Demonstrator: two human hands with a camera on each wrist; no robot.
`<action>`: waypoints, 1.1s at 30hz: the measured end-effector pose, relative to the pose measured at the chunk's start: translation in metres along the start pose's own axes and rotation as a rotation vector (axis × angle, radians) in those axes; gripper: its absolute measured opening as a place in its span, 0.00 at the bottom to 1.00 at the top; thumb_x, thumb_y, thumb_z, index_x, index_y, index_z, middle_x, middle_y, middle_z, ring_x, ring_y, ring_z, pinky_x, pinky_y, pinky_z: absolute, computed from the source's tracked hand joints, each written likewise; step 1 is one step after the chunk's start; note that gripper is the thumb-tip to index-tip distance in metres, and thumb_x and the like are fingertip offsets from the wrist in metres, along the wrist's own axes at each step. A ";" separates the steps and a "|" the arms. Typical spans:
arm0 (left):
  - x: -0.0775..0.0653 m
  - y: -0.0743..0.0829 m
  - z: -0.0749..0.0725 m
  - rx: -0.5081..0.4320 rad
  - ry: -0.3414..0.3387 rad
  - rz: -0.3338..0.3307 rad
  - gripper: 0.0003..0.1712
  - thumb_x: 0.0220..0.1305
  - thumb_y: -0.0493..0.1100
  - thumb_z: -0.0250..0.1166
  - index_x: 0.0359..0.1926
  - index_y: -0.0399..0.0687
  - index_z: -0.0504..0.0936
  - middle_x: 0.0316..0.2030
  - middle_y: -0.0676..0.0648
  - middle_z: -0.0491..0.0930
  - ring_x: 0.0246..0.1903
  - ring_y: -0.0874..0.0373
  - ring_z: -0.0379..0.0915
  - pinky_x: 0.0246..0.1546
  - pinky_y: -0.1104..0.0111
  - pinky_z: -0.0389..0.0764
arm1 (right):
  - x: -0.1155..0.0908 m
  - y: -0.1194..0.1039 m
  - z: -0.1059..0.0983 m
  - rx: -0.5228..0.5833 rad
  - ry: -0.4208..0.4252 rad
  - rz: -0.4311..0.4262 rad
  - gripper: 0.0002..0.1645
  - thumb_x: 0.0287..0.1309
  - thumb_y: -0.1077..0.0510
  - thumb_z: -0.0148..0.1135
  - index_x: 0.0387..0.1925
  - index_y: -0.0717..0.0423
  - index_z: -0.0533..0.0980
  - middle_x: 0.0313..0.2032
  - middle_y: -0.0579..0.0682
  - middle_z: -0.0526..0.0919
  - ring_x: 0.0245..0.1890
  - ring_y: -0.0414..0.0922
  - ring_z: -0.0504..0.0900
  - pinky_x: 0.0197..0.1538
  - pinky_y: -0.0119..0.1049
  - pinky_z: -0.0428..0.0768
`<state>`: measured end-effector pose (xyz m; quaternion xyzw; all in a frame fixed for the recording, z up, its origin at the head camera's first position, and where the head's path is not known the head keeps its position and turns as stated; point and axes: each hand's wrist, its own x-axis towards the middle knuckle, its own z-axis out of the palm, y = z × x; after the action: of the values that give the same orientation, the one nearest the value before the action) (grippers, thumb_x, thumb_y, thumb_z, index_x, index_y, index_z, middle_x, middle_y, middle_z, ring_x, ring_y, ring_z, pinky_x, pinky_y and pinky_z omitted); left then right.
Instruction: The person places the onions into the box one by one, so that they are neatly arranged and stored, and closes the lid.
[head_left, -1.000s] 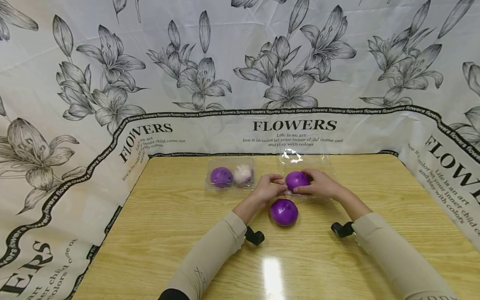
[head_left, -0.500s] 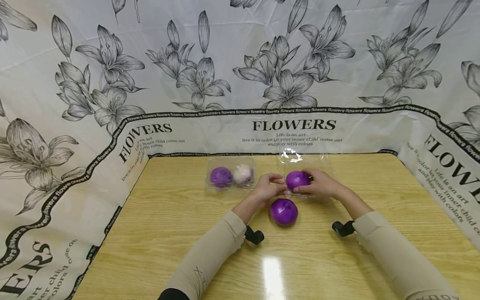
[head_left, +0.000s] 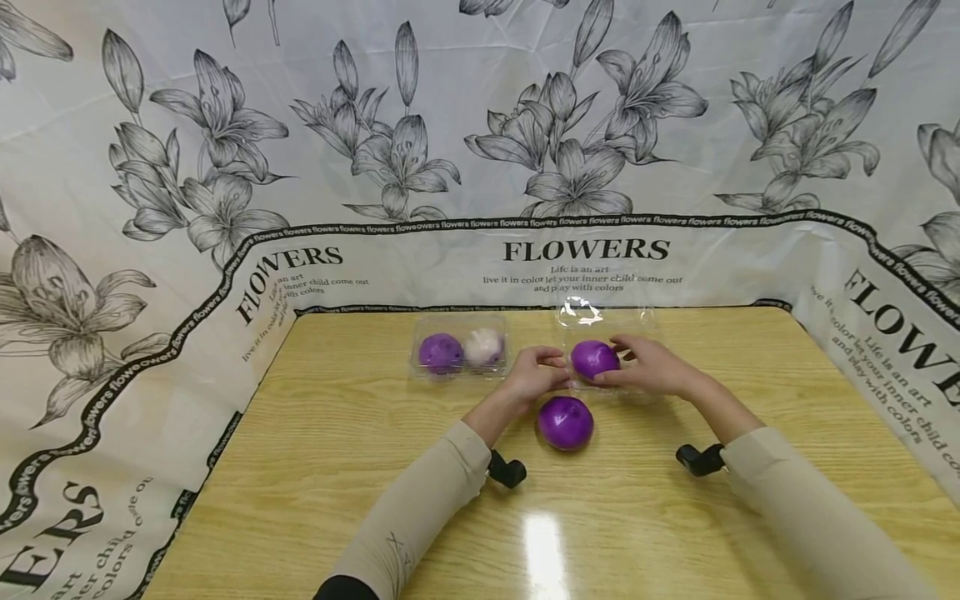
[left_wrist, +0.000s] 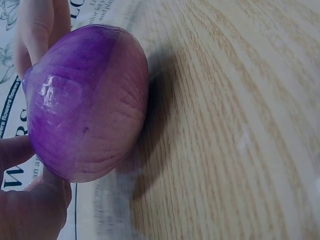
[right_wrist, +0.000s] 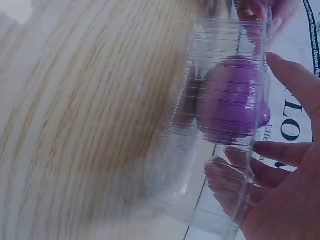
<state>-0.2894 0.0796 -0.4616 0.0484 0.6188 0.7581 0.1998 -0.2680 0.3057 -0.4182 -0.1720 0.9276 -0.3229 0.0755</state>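
Observation:
A purple onion [head_left: 594,359] sits in an open clear plastic box [right_wrist: 175,172], its lid standing raised behind. My right hand [head_left: 652,367] reaches over the right side of this box, fingers spread. In the right wrist view a gap shows between its fingers [right_wrist: 287,155] and the onion. At the box's left edge my left hand [head_left: 534,375] holds the rim with bent fingers; the exact contact is partly hidden. Another purple onion [head_left: 566,422] lies on the table in front of the box and fills much of the left wrist view.
To the left stands a second clear box [head_left: 459,375] with a purple ball-shaped item [head_left: 441,354] and a whitish one [head_left: 483,346] inside. The wooden table [head_left: 337,467] ends at a flower-printed cloth [head_left: 420,267] hung behind and at the sides.
My right hand has drawn slightly right, its fingers parting from the onion, which stays in the box. The left hand keeps its place.

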 end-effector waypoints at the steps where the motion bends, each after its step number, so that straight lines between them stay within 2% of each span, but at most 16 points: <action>1: 0.001 0.000 0.000 0.000 -0.001 0.000 0.27 0.63 0.19 0.61 0.64 0.22 0.69 0.37 0.45 0.73 0.28 0.56 0.79 0.44 0.66 0.92 | -0.002 -0.001 -0.001 -0.007 0.003 -0.002 0.53 0.59 0.42 0.73 0.69 0.76 0.62 0.63 0.76 0.71 0.59 0.72 0.75 0.62 0.66 0.80; 7: 0.001 -0.001 -0.001 0.003 -0.007 -0.005 0.27 0.63 0.19 0.61 0.64 0.23 0.70 0.37 0.45 0.74 0.29 0.56 0.80 0.45 0.66 0.92 | -0.014 -0.009 -0.009 -0.039 0.019 -0.034 0.53 0.61 0.43 0.72 0.70 0.77 0.61 0.63 0.77 0.70 0.60 0.73 0.73 0.63 0.69 0.78; 14: 0.001 -0.001 -0.001 -0.003 -0.008 -0.014 0.27 0.63 0.19 0.61 0.64 0.23 0.69 0.37 0.45 0.73 0.28 0.56 0.80 0.43 0.67 0.92 | -0.029 -0.016 -0.016 -0.064 0.039 -0.079 0.48 0.63 0.46 0.70 0.68 0.77 0.63 0.63 0.76 0.71 0.58 0.72 0.75 0.58 0.65 0.84; 23: 0.001 0.001 0.000 0.013 -0.013 -0.005 0.29 0.64 0.19 0.61 0.65 0.22 0.68 0.38 0.44 0.73 0.30 0.55 0.80 0.47 0.64 0.92 | -0.046 -0.027 -0.026 -0.100 0.054 -0.106 0.43 0.65 0.52 0.69 0.69 0.76 0.63 0.63 0.76 0.71 0.58 0.71 0.74 0.59 0.67 0.82; 33: -0.001 0.002 0.000 0.007 -0.008 -0.016 0.30 0.63 0.19 0.60 0.66 0.22 0.67 0.39 0.45 0.72 0.28 0.56 0.80 0.45 0.67 0.92 | -0.065 -0.037 -0.030 -0.088 0.051 -0.136 0.38 0.65 0.50 0.69 0.66 0.70 0.69 0.61 0.71 0.75 0.56 0.67 0.78 0.59 0.65 0.83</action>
<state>-0.2886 0.0790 -0.4589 0.0471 0.6212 0.7541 0.2080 -0.2051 0.3197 -0.3694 -0.2294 0.9287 -0.2905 0.0223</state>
